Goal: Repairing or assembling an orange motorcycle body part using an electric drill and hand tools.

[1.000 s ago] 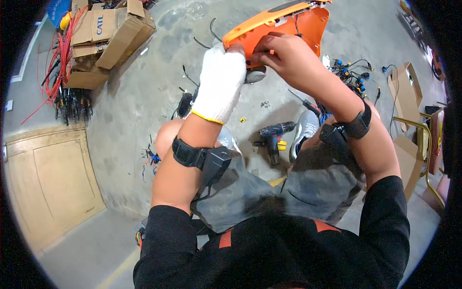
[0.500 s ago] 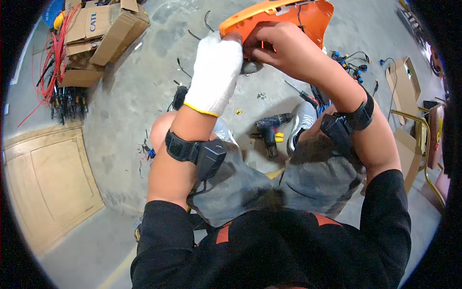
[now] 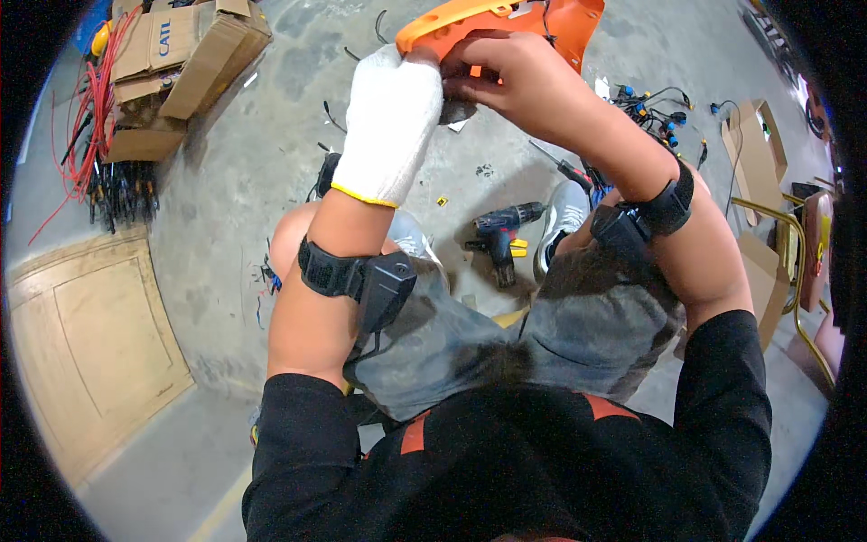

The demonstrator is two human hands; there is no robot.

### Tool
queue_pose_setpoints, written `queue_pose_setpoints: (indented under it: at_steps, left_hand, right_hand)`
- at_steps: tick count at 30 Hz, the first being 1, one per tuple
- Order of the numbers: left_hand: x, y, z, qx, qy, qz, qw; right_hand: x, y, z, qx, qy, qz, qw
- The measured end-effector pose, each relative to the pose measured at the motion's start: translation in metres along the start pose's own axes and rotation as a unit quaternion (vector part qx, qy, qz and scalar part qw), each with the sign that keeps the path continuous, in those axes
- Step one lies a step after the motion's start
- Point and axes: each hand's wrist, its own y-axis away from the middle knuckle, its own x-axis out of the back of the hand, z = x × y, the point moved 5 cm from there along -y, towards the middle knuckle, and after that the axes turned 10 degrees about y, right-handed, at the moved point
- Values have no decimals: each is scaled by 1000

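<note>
Nearest: black short-sleeved shirt [image 3: 506,461], then grey trousers [image 3: 433,334], knees apart. Both forearms carry a black strap with a black housing. Left hand [image 3: 390,126], in a white knit glove with yellow cuff, grasps the left end of an orange moulded plastic shell [image 3: 573,23]. Right hand [image 3: 519,81], bare, fingers curled against the shell's inner side — fingertips hidden, so cannot tell whether they pinch anything. Shell sits above the floor at the top edge of view, partly cut off; a thin black wire [image 3: 547,20] lies against its inside.

Concrete floor beyond: cordless drill [image 3: 498,242] near the right sneaker [image 3: 566,215]; screwdriver [image 3: 573,172] past it; cables with blue connectors [image 3: 666,122] farther right. Far left — open cardboard carton [image 3: 215,68] beside red cables [image 3: 93,99].
</note>
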Motion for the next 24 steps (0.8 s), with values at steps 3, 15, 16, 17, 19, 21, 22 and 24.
queue_pose_setpoints:
  at_steps: [3,15,16,17,19,21,22,24]
  left_hand:
    - [4,-1,5,3,-81,-14,997]
    - [11,-8,-6,17,-198,27,980]
    - [12,-8,-6,14,-200,26,979]
    - [12,-8,-5,-3,-183,16,983]
    - [13,-10,-6,-24,-167,6,986]
    - [15,-12,-10,-6,-109,25,994]
    - [16,-12,-10,-8,-110,25,994]
    - [12,-9,-2,-79,-167,-50,982]
  right_hand:
    - [5,-1,-1,21,-30,-1,999]
    - [3,4,-10,6,129,-25,991]
    - [2,4,-12,-4,138,-13,990]
    - [3,4,-13,-13,146,-1,989]
    - [4,4,-8,-26,154,-3,988]
    - [6,0,2,-38,130,-41,990]
    - [12,-1,5,-88,100,-50,990]
    - [17,0,6,-55,56,-4,997]
